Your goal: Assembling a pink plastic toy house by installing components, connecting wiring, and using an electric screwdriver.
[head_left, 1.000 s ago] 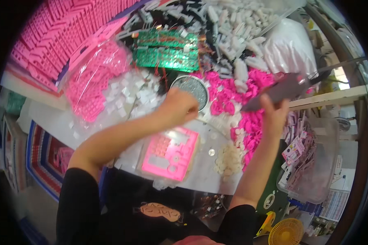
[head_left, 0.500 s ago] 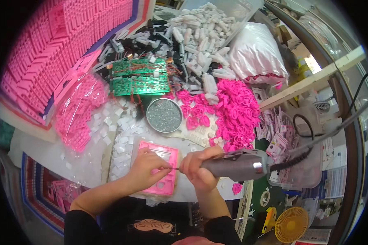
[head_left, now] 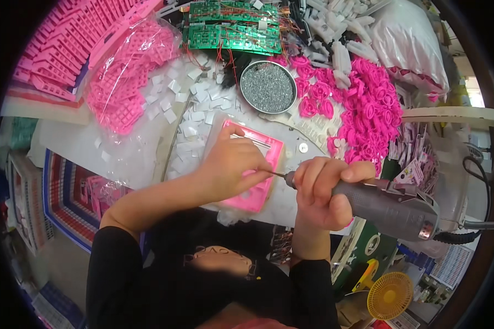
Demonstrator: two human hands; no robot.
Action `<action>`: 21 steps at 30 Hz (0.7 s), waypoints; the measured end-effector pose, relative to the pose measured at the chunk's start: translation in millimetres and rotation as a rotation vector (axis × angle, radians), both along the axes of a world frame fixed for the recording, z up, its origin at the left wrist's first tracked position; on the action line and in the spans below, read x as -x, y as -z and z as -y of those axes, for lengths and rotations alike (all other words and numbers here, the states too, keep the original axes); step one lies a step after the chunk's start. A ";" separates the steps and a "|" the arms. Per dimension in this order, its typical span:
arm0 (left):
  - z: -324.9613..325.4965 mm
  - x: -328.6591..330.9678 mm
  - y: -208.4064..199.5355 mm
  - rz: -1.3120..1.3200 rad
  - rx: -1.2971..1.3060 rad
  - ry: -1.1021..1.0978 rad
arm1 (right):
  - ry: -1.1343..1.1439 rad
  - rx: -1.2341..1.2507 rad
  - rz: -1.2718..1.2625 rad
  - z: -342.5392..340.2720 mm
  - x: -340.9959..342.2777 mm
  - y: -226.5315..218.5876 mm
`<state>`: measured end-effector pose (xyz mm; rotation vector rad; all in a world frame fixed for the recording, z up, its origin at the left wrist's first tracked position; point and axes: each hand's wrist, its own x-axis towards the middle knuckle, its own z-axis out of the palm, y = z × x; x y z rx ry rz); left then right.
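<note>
My left hand point(head_left: 233, 164) presses down on a flat pink plastic panel point(head_left: 258, 167) lying on the white table point(head_left: 71, 145), fingers pinched at the screwdriver's thin bit. My right hand point(head_left: 324, 192) is wrapped around a grey electric screwdriver point(head_left: 389, 205), held nearly level with its tip pointing left at my left fingertips. A cable runs off the tool's rear to the right. A round metal dish of small screws point(head_left: 268, 86) stands just beyond the panel.
A heap of pink round parts point(head_left: 368, 109) lies at the right, green circuit boards point(head_left: 233, 24) at the back, a clear bag of pink parts point(head_left: 129, 74) and stacked pink pieces point(head_left: 55, 52) at the left, small white squares point(head_left: 189, 118) scattered between. A yellow fan point(head_left: 389, 296) stands lower right.
My left hand came back from the screw dish to the pink panel. My right hand brought the screwdriver down from the upper right to the panel's edge, tip at my left fingers.
</note>
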<state>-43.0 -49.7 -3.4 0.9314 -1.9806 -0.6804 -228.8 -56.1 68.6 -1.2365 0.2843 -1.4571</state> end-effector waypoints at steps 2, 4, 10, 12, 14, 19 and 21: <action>0.3 -0.4 -0.4 0.022 0.036 0.003 | 0.001 0.023 -0.036 0.4 -0.8 5.0; -0.4 -1.4 -1.1 0.141 0.097 -0.022 | 0.027 0.052 -0.095 1.2 -5.9 7.4; -4.0 -10.6 12.0 0.297 0.030 0.070 | 0.028 -0.041 -0.133 -5.0 -2.5 38.9; -9.9 -19.0 25.8 0.361 0.059 0.157 | -0.024 -0.070 -0.135 -11.8 0.7 59.4; -14.9 -21.5 35.4 0.406 0.136 0.231 | -0.054 -0.082 -0.136 -16.5 1.5 72.2; -18.8 -20.7 41.9 0.470 0.235 0.174 | -0.045 -0.098 -0.184 -24.2 -10.1 88.2; -18.9 -22.4 41.6 0.471 0.240 0.163 | -0.026 0.035 -0.299 -22.0 -13.0 88.6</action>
